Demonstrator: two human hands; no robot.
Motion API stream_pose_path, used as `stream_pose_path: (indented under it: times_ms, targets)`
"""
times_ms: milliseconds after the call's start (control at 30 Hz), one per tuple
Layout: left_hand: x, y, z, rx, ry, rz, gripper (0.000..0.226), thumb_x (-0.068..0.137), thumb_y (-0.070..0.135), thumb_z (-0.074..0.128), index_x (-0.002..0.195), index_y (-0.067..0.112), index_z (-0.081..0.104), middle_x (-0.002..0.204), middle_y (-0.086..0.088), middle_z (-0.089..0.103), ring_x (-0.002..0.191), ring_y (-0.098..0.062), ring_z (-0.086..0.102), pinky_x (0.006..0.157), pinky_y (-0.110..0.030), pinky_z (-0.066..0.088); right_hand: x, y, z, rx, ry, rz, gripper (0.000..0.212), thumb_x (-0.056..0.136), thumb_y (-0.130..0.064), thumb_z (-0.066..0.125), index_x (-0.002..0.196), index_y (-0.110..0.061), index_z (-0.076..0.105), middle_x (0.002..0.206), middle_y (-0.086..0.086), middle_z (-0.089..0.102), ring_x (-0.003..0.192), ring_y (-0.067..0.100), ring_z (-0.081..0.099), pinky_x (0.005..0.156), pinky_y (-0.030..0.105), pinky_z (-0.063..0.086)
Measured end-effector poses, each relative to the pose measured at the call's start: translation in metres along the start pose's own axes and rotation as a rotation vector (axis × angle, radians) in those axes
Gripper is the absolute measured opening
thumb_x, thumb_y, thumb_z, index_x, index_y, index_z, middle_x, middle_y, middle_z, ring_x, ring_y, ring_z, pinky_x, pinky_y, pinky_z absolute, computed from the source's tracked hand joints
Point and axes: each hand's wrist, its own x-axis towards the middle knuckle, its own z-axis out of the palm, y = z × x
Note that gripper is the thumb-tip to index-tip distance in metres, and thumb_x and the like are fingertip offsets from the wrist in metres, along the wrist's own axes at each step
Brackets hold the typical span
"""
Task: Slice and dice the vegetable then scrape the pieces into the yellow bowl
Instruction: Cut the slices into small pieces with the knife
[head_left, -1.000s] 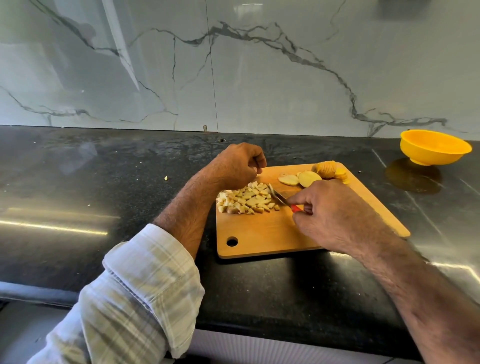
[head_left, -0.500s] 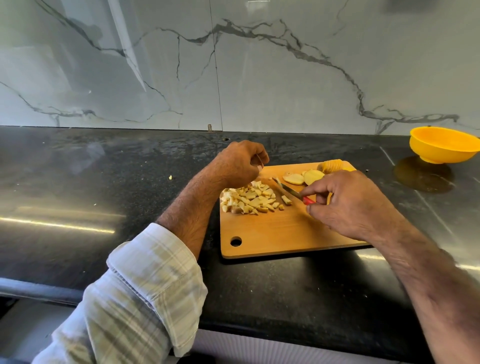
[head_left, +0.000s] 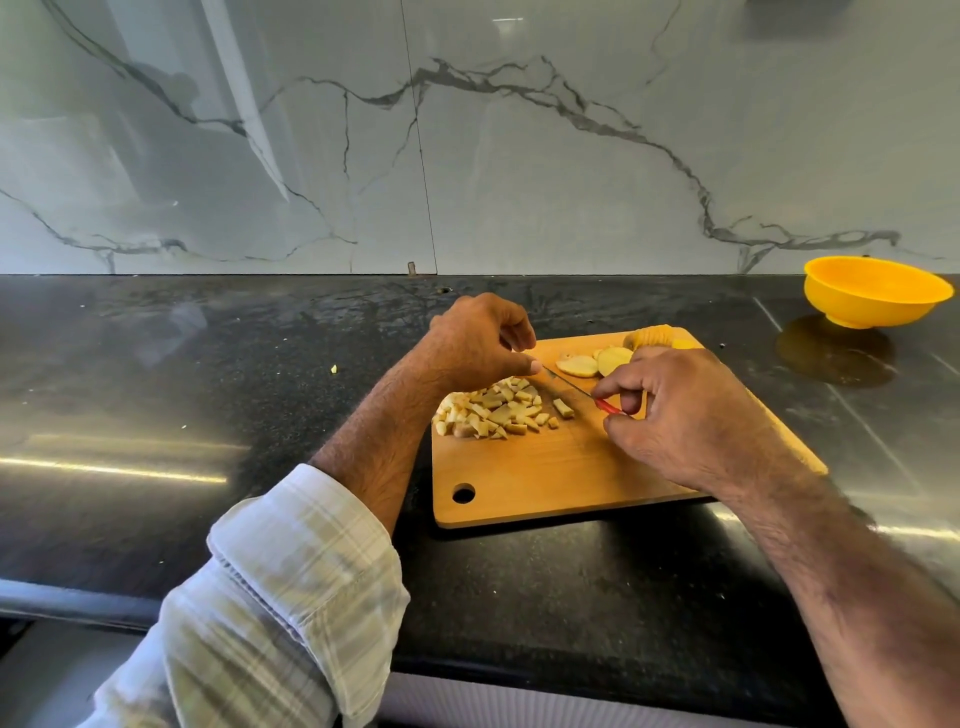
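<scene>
Observation, head view. A rectangular wooden cutting board (head_left: 545, 467) with a hanging hole lay on the black speckled stone counter (head_left: 208, 415), near its front edge and right of centre. The right hand (head_left: 691, 415) pinched the red handle of a small thin-bladed knife (head_left: 569, 383) between thumb and fingers; the blade lay low over the board, tip pointing toward the left hand (head_left: 475, 340). The left hand's fingers were curled and its thumb tip sat at the blade tip; whether it pinched a piece there could not be told. Judged purpose: steadying or clearing the blade between cuts.

A heap of pale diced vegetable pieces (head_left: 491, 413) sat on the board's left half, pushed aside, presumably to free cutting room. One stray dice piece (head_left: 563, 407) lay just beside the blade. Two or three uncut round slices (head_left: 595, 362) waited near the board's far edge, with an unsliced yellowish vegetable end (head_left: 649, 336) at the far right corner, partly hidden by the right hand.

The round yellow plastic bowl (head_left: 878, 293) stood well apart at the counter's back right, against the marbled wall; nothing could be seen in it. Judged: dicing partly done, scraping not yet begun.

A small scrap (head_left: 333, 369) lay on the counter left of the board.
</scene>
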Motion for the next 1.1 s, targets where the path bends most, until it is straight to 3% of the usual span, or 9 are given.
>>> stream_pose_path:
  times_ms: [133,567,700,833,1100]
  targets:
    - [0.0,0.0,-0.003,0.012,-0.006,-0.036,0.023,0.082,0.038,0.088,0.089,0.041,0.066,0.098,0.021,0.07,0.102,-0.005,0.067,0.107,-0.061,0.047,0.0,0.0,-0.002,0.001,0.006,0.021,0.029,0.08,-0.026,0.081,0.107,-0.036,0.079,0.082,-0.014,0.06,0.067,0.005,0.055,0.056,0.018,0.038]
    - [0.001,-0.004,0.0,-0.014,0.023,-0.037,0.012,0.087,0.043,0.078,0.09,0.042,0.067,0.097,0.02,0.071,0.101,-0.006,0.068,0.104,-0.059,0.05,0.001,0.002,0.004,0.068,-0.064,0.059,0.022,0.087,-0.025,0.079,0.108,-0.03,0.079,0.081,-0.015,0.065,0.071,0.004,0.061,0.058,0.013,0.043]
    - [0.0,-0.004,-0.003,-0.017,0.065,-0.062,0.014,0.093,0.032,0.073,0.089,0.042,0.066,0.098,0.021,0.07,0.103,-0.007,0.067,0.105,-0.058,0.05,0.001,0.003,0.003,0.144,-0.025,0.041,0.018,0.089,-0.021,0.079,0.107,-0.023,0.081,0.085,-0.01,0.068,0.065,0.005,0.065,0.061,0.027,0.06]
    - [-0.001,-0.002,-0.004,-0.026,0.064,-0.064,0.012,0.094,0.033,0.073,0.092,0.042,0.065,0.099,0.019,0.07,0.102,-0.007,0.068,0.103,-0.054,0.053,0.002,0.004,0.005,-0.023,-0.06,0.015,0.027,0.087,-0.028,0.078,0.114,-0.032,0.079,0.088,-0.019,0.061,0.08,0.003,0.058,0.063,0.017,0.044]
    - [0.0,0.001,-0.002,-0.026,0.049,-0.046,0.01,0.095,0.034,0.073,0.097,0.04,0.067,0.101,0.018,0.07,0.103,-0.007,0.068,0.104,-0.053,0.053,0.007,0.011,0.009,-0.062,-0.057,0.043,0.029,0.085,-0.034,0.081,0.113,-0.041,0.077,0.098,-0.016,0.055,0.092,0.007,0.053,0.069,0.023,0.043]
